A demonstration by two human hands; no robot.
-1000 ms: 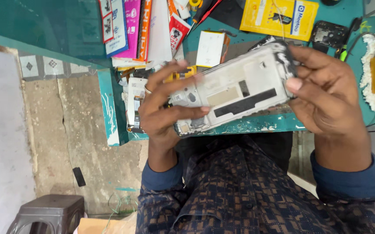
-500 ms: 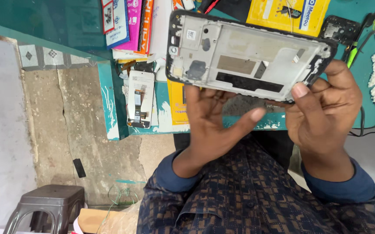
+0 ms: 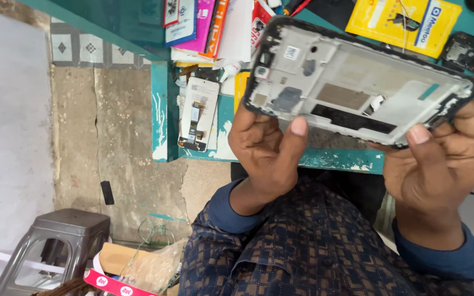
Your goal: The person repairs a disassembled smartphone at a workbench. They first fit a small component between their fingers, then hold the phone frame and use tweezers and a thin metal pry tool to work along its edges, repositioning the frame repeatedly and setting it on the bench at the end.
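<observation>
Change since earlier: both hands have spread apart along the phone frame; it was clutched close in front of the chest, then raised, and now lies long and nearly level above the table edge.
Table (image 3: pixel 159 112): teal top with chipped paint along its near edge, crowded with parts and packets.
Phone frame (image 3: pixel 357 82): grey inner chassis with a black rim, open side facing the camera, tilted slightly down to the right; held in the air over the table, between the two hands.
Left hand (image 3: pixel 264 151): closed around the frame's left end, palm under it, thumb tip pressed on the lower rim.
Right hand (image 3: pixel 440 159): gripping the frame's right end, thumb laid across the lower edge, fingers wrapped behind.
Shirt (image 3: pixel 303 252): dark blue with a brown block pattern, blue cuffs at both wrists.
Stool (image 3: pixel 56 246): grey plastic, on the floor at lower left, well apart from the hands.
Yellow packet (image 3: pixel 407 22): flat on the table beyond the frame, a small dark part lying on it.
Packet stack (image 3: pixel 204 22): pink, orange and white sleeves piled at the table's far left.
White screen part (image 3: pixel 198 112): lies on the table just beside the left hand, a flex strip down its middle.
Black module (image 3: pixel 470 52): small, on the table by the frame's right end.
</observation>
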